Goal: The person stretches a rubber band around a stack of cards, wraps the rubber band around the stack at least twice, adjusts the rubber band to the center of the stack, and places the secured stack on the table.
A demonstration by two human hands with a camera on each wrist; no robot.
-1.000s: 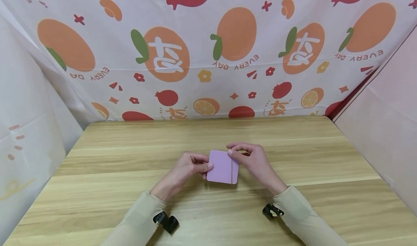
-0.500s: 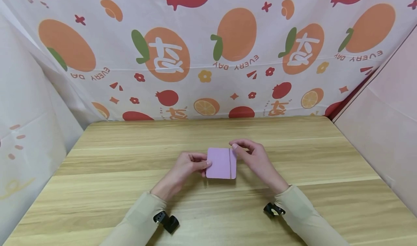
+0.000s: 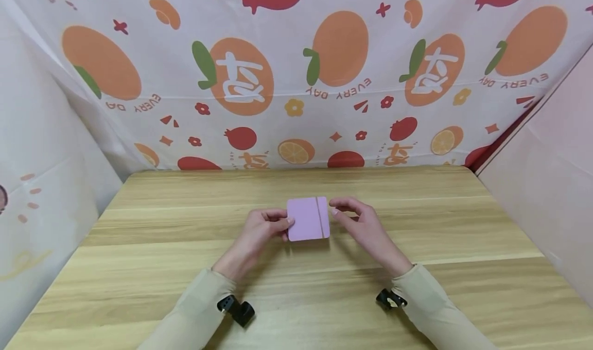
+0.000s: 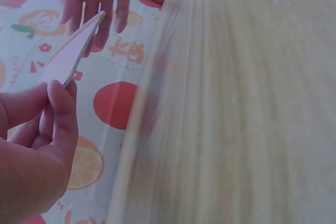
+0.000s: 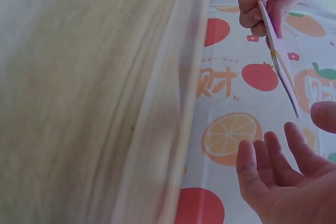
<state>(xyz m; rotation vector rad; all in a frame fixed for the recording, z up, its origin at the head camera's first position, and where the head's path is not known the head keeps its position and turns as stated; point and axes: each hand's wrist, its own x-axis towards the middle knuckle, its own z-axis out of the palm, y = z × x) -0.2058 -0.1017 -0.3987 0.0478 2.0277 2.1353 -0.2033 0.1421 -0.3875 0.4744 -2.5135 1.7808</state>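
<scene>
in the head view, the left hand (image 3: 256, 232) is pinching the left edge of a square lilac notebook (image 3: 304, 220), holding it near the middle of the frame, above the tabletop (image 3: 296, 293). a tan elastic band (image 3: 320, 217) is running top to bottom near the notebook's right edge. just beyond that edge, the right hand (image 3: 363, 224) is hovering released, its thumb and fingers holding nothing. beige sleeves (image 3: 190, 314) are entering from the lower left and lower right, and a fruit-printed cloth (image 3: 294, 72) is hanging across the upper frame.

in the left wrist view, the left hand is gripping the notebook at the left of the frame, and the notebook is slanting up toward the right hand at the top. the tabletop is filling the right half.

in the right wrist view, the notebook is showing nearly edge-on at the upper right, the left hand grasping its upper end. the right hand is staying apart from its lower corner, fingers loosely bent, at the lower right.
</scene>
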